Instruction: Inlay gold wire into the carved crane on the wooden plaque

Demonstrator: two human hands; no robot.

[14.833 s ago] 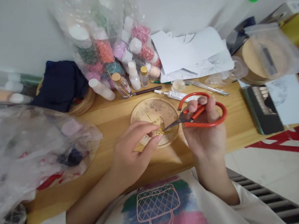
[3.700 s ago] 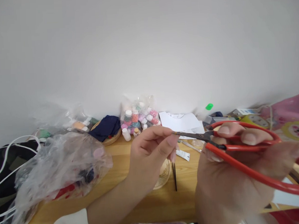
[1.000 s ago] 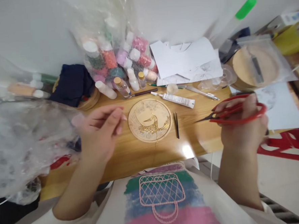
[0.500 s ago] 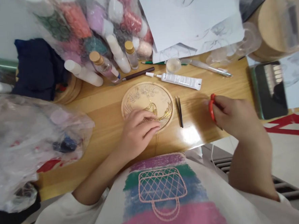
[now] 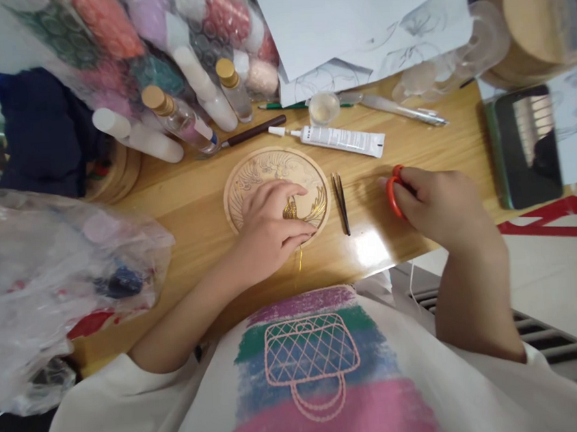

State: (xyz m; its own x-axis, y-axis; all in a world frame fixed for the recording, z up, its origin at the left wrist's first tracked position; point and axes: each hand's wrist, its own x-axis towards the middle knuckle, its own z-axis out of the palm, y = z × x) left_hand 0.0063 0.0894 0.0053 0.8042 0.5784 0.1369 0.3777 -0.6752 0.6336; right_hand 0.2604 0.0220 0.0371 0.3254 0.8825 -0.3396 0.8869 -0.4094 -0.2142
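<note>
A round wooden plaque [image 5: 253, 168] with carved line patterns lies on the table. Gold wire [image 5: 317, 209] fills some of its lines at the right, and a loose gold strand [image 5: 300, 259] hangs over its near edge. My left hand [image 5: 267, 237] rests on the plaque, thumb and fingers spread around the gold part and covering the lower left. To the right, just above the tabletop, my right hand [image 5: 442, 206] is closed on scissors with red handles [image 5: 393, 198]; their blades are hidden by the hand. Black tweezers [image 5: 341, 206] lie between the plaque and the scissors.
Behind the plaque lie a white glue tube [image 5: 345, 140], a small clear cup [image 5: 323, 108], a dark pen [image 5: 254, 132] and a craft knife [image 5: 404, 110]. Bottles [image 5: 179, 118] and bagged jars crowd the back left. A phone [image 5: 526, 146] is at right, plastic bags [image 5: 76, 255] at left.
My left hand's fingers have spread wider on the plaque, showing more gold wire between them. My right hand still holds the scissors. The whole view has shifted slightly.
</note>
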